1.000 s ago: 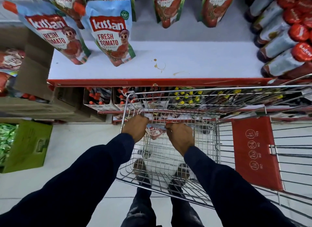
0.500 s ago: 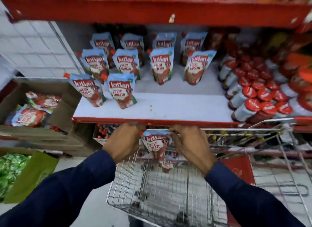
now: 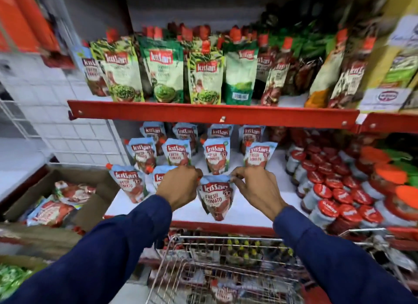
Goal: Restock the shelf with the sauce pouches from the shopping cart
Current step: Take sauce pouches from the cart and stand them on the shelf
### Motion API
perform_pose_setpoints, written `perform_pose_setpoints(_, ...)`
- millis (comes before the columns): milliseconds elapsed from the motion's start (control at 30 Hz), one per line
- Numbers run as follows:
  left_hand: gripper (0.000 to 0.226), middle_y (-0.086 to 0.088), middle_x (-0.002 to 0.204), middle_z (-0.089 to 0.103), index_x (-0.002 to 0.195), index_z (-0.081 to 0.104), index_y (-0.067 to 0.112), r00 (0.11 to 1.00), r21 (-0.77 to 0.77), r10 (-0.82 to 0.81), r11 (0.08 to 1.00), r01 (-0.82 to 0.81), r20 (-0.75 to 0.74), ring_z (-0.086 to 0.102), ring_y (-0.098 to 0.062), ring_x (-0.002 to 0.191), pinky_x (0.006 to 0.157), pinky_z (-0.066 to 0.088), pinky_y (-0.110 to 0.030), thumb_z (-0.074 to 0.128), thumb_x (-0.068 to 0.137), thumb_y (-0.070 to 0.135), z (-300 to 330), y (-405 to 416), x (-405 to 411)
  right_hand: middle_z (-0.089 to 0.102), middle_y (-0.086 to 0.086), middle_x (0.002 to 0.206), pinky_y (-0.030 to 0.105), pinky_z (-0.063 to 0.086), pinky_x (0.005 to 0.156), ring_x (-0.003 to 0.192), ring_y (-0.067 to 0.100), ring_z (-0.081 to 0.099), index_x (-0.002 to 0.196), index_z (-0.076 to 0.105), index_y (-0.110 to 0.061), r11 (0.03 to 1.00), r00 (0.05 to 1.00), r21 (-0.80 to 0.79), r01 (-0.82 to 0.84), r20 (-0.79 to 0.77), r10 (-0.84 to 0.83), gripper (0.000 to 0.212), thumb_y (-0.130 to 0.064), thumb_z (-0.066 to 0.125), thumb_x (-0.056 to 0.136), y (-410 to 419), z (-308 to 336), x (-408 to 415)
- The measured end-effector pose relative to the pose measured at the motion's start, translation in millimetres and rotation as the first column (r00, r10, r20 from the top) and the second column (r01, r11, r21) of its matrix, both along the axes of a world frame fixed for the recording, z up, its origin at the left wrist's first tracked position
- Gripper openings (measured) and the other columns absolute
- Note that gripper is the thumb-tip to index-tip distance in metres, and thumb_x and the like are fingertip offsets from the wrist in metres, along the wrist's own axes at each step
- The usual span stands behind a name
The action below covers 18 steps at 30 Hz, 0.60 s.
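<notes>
A blue-and-red Kissan tomato sauce pouch [image 3: 216,198] hangs upright over the front of the white shelf [image 3: 244,211]. My left hand [image 3: 178,183] pinches its top left corner and my right hand [image 3: 255,186] its top right corner. Behind it several matching pouches [image 3: 216,155] stand in rows on the same shelf. Below, the wire shopping cart [image 3: 181,267] sits against the shelf, with another pouch [image 3: 222,291] lying inside it.
Red-capped sauce bottles [image 3: 325,190] fill the shelf's right side. Green pouches [image 3: 162,72] line the upper shelf above a red rail [image 3: 212,115]. An open cardboard box [image 3: 56,197] of packets stands to the left, and a green box [image 3: 13,278] lower left.
Both hands lifted the pouch out of the cart and up to the shelf front. My view tilted upward, bringing the upper shelf into sight.
</notes>
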<state>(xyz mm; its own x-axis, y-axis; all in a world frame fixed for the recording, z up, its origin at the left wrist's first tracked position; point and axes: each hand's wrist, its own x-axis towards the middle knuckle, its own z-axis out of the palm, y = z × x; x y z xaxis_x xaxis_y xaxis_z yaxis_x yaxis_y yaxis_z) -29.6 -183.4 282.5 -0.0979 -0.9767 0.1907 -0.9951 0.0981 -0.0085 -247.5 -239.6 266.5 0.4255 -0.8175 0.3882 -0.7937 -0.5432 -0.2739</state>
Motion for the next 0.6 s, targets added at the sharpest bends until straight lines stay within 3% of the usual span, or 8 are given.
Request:
perform_pose_setpoints(167, 0.009, -0.012, 0.093, 0.071, 0.091, 0.067, 0.014, 1.000, -0.009, 0.002, 1.000, -0.002, 0.006, 0.065, -0.037, 0.082, 0.059, 0.047, -0.037, 0.059, 0.089, 0.012, -8, -34, 9, 0.078, -0.004, 0.094, 0.027, 0.030, 0.059, 0.088, 0.024, 0.069, 0.098, 0.075, -0.029, 1.000, 1.000, 0.006, 0.028, -0.013, -0.028, 0.016, -0.032, 0.060, 0.095, -26, -7, 13)
perform_pose_setpoints(400, 0.016, -0.017, 0.097, 0.073, 0.098, 0.072, 0.012, 0.998, 0.035, -0.034, 0.999, 0.036, -0.050, 0.067, -0.039, 0.087, 0.070, 0.053, -0.039, 0.058, 0.089, 0.008, -23, -62, 20, 0.078, -0.001, 0.094, 0.029, 0.030, 0.060, 0.087, 0.026, 0.069, 0.096, 0.076, -0.026, 0.996, 0.995, 0.026, 0.087, -0.050, -0.085, 0.017, -0.026, 0.059, 0.094, -48, -20, 28)
perform_pose_setpoints(600, 0.019, -0.016, 0.096, 0.072, 0.101, 0.071, 0.011, 0.999, 0.042, -0.045, 0.998, 0.046, -0.011, 0.066, -0.039, 0.087, 0.071, 0.057, -0.042, 0.058, 0.088, 0.006, -32, -71, 27, 0.079, -0.002, 0.095, 0.026, 0.025, 0.055, 0.085, 0.025, 0.069, 0.100, 0.077, -0.027, 0.996, 0.995, 0.011, 0.090, -0.035, -0.089, 0.016, -0.026, 0.061, 0.094, -51, -28, 33)
